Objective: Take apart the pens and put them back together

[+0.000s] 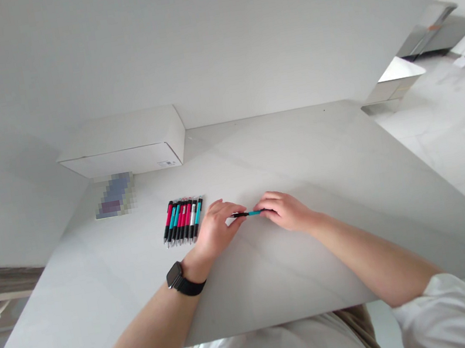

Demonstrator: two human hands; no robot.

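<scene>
Between my two hands lies a teal and black pen [253,212], held level from side to side just above or on the table. My left hand [218,224] pinches its black end, thumb and fingers closed. At the other end, the fingertips of my right hand [285,210] close on the teal part and hide its tip. Left of my left hand several pens [181,221] in red, teal and white with black grips lie side by side in a row. My left hand partly covers the row's lower right corner.
A long white box [123,161] stands against the wall at the back left of the pale table [274,155]. In front of it lies a flat, blurred-out item [113,195]. The table's right edge drops to a light tiled floor [442,121].
</scene>
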